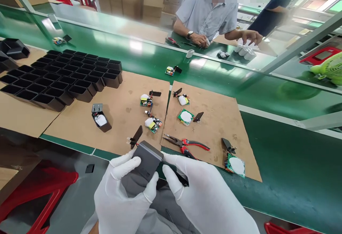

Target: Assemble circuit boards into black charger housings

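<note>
In my white-gloved left hand [123, 191] is a black plastic charger casing [148, 157], gripped between fingers and thumb. A black end cover with plug prongs [136, 138] stands off the casing's upper left, joined by a short red wire. My right hand [200, 184], also gloved, is closed at the casing's right end, fingertips touching or very near it. Something black [183, 180] shows in its grip, mostly hidden. Beyond the hands lie red-handled long-nose pliers [187, 144]. A casing with white-topped insides and a plug cover [100, 118] rests farther left.
Rows of open black casings [64, 73] fill the left of the cardboard [123, 84]. Several circuit boards with covers, such as one green board [186, 117], lie around the middle and right. Across the green conveyor [139, 52], a co-worker [211, 20] handles small white parts.
</note>
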Demonstrator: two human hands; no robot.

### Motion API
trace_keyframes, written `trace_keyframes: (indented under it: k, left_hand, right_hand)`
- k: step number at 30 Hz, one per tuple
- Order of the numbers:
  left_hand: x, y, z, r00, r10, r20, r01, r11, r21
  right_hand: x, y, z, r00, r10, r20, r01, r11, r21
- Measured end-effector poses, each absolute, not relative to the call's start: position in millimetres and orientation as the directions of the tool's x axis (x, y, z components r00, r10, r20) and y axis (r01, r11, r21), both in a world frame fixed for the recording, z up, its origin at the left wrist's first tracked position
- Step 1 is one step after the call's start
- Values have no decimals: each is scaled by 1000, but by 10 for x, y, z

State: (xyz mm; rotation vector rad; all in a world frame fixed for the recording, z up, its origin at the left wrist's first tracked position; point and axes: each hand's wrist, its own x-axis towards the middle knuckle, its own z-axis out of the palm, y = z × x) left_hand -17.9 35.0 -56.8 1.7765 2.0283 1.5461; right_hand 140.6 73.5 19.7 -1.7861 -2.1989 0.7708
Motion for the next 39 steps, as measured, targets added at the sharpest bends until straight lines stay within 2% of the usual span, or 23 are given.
trace_keyframes:
  k: [5,8,11,15,22,26,29,32,39]
  left_hand:
    - [-210,348,-588,-332,731,596,770,-155,619]
    - [-231,346,-603,-330,732,595,743,-187,643]
    - [-241,356,-612,-324,736,594,735,-199,648]
    - [-227,386,-599,-349,729,588,786,-113,607]
    - [-217,396,-598,-393,813,429,617,-113,779]
    - [-238,387,-624,-420,811,408,607,-83,790]
    - [-280,401,-626,-455,824,339,549,-40,835]
    - [-332,430,-593,-455,850,266,456,-35,889]
    - [-385,431,-453,-435,880,188,391,-3,920]
  right_hand:
    - [1390,796,209,-266,938,-221,742,53,-668]
    - [1399,809,202,-311,923,-227,679,49,-732]
    - [1415,806,169,-328,919,-219,698,79,-712]
    - [1430,763,120,-292,935,-203,788,115,-604]
    - [1429,707,43,-255,958,-132,807,136,-575]
    - [1416,659,32,-195,979,-58,826,132,-549]
    - [1430,600,80,-163,987,-3,812,132,-569]
    - [1460,563,145,-138,990,26,756,123,-642]
    - [1452,576,193,-93,988,125,647,155,-746]
